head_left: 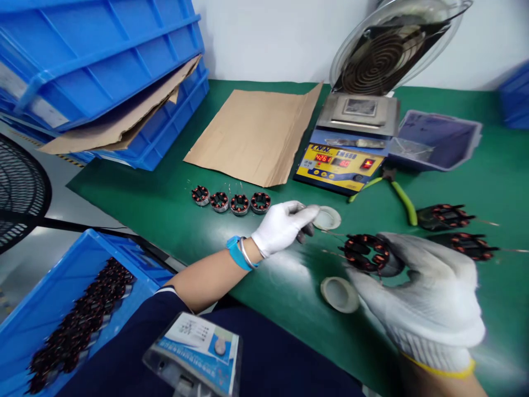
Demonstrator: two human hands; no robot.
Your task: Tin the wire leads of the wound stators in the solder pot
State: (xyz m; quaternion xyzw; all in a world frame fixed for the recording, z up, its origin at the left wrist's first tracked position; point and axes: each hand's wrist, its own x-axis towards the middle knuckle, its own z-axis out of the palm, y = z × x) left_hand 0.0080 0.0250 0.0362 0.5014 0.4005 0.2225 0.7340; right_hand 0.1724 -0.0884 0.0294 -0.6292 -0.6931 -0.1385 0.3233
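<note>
My right hand (pixel 421 286), in a white glove, grips a black ring-shaped coil part (pixel 366 253) with copper windings between thumb and fingers. Thin wires stick out from the part's left side. My left hand (pixel 285 223), also gloved, is closed at the fingertips near those wires; whether it pinches one is too small to tell. Just beyond the left fingertips lies a round whitish dish (pixel 328 218). A second dish (pixel 339 294) sits below the held part. Several similar coil rings (pixel 239 204) stand in a row left of my left hand.
Two more coil parts (pixel 446 216) lie right, beside green-handled pliers (pixel 403 199). Behind are a soldering pot (pixel 334 165) with a lit display, a grey-purple bin (pixel 440 138) and cardboard (pixel 254 132). Blue crates (pixel 103 55) stand left; a blue bin (pixel 144 270) of parts is lower left.
</note>
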